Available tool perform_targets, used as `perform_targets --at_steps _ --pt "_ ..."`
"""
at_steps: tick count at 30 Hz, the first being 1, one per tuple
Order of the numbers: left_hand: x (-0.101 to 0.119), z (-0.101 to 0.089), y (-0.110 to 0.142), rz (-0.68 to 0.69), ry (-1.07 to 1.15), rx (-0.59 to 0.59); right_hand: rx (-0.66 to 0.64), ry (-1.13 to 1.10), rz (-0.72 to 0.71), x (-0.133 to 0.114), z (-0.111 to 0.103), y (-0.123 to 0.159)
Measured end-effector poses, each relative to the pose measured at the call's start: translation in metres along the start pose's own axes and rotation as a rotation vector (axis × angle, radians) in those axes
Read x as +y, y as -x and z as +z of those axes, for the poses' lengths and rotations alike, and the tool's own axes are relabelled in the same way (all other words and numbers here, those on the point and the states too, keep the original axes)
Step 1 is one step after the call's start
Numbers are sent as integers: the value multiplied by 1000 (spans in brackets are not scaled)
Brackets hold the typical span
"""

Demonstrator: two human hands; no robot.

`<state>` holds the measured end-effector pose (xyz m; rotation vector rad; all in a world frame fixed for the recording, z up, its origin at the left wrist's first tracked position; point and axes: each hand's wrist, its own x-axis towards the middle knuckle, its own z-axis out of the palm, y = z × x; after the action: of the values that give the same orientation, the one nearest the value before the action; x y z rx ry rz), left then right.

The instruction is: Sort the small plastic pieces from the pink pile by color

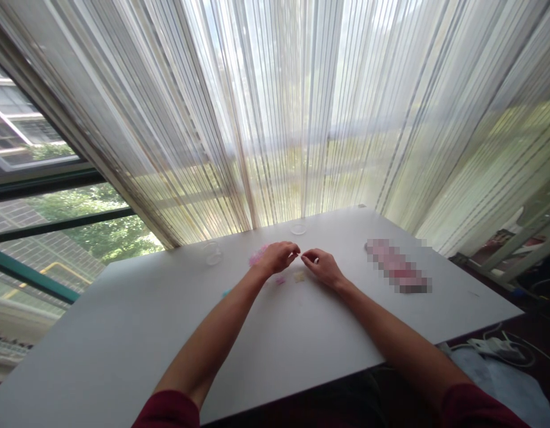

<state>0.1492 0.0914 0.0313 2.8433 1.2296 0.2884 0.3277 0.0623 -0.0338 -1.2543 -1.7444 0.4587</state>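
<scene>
My left hand (pixel 277 257) and my right hand (pixel 322 267) hover close together over the middle of a white table (pixel 177 333), their fingertips nearly meeting. A tiny white piece (pixel 316 260) shows at the right hand's fingers, seemingly pinched there. Whether the left fingers hold anything is too small to tell. Below the hands lie a small pink piece (pixel 280 280) and a pale yellow square (pixel 299 276). A fluffy pink clump (pixel 257 255) sits just beyond the left hand, partly hidden by it, and a small teal bit (pixel 225 292) lies beside the left forearm.
Two clear round dishes (pixel 297 228) (pixel 213 254) stand near the table's far edge. To the right lies a pixelated pink object (pixel 397 266). Sheer curtains (pixel 275 119) and a window rise beyond the table, and cables (pixel 498 351) lie on the floor at right.
</scene>
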Motion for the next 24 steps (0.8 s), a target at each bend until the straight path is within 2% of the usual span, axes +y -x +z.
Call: perform_targets --at_steps 10,15,20,24 --pt "-16 8 3 -101 -27 12 8 29 32 -1 1 0" --pt "-15 2 11 -136 -36 58 -29 47 -11 -2 -1 2" --pt "-5 -3 45 -168 77 191 -57 85 -142 -10 -5 6" --pt "8 5 81 -209 215 278 -103 41 -253 -25 -4 17"
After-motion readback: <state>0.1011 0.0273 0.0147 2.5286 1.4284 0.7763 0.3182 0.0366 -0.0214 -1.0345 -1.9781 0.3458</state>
